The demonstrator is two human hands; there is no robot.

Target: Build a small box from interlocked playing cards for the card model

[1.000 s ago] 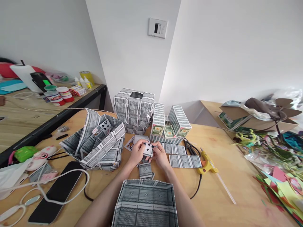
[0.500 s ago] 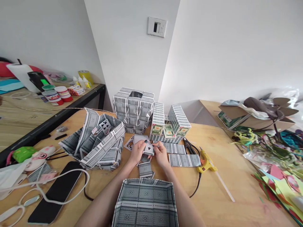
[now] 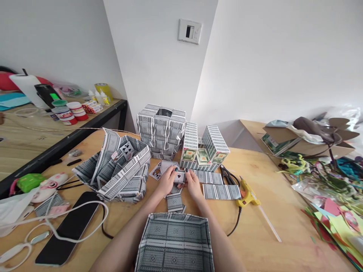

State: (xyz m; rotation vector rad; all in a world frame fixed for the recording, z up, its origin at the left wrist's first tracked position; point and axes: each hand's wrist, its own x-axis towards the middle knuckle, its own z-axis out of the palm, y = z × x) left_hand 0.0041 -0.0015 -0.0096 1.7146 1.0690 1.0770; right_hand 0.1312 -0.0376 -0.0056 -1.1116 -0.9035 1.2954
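Low in front of me: an open box (image 3: 174, 241) lined with grey patterned card backs. Beyond it on the wooden counter (image 3: 272, 215), a loose pile of cards (image 3: 175, 203), backs up, some partly under my hands. Just above that pile, a playing card (image 3: 179, 176) with clubs, face up, held between both hands. Left hand (image 3: 167, 180): grip narrow, pinching its left end. Right hand (image 3: 193, 184): grip narrow too, pinching the right end. Whether the card is folded, cannot tell; fingers hide its ends. To my left, a black phone (image 3: 66, 232) under a looping white cable (image 3: 65, 240). To my right, a yellow glue gun (image 3: 248, 196), a clear stick in its rear; beside it, a strip of card backs (image 3: 221, 192) lying flat. Slightly farther, black-handled scissors (image 3: 229, 177). Left of my hands, a large card-covered basket (image 3: 121, 177), loose pieces leaning inside. Just past my left hand, face-up cards (image 3: 155, 172) lie spread. Farther back, green-and-white card boxes (image 3: 204, 151) stand stacked beside a tall card-built structure (image 3: 161, 130). Behind, a pale wall (image 3: 159, 56) with a white switch plate (image 3: 190, 31).
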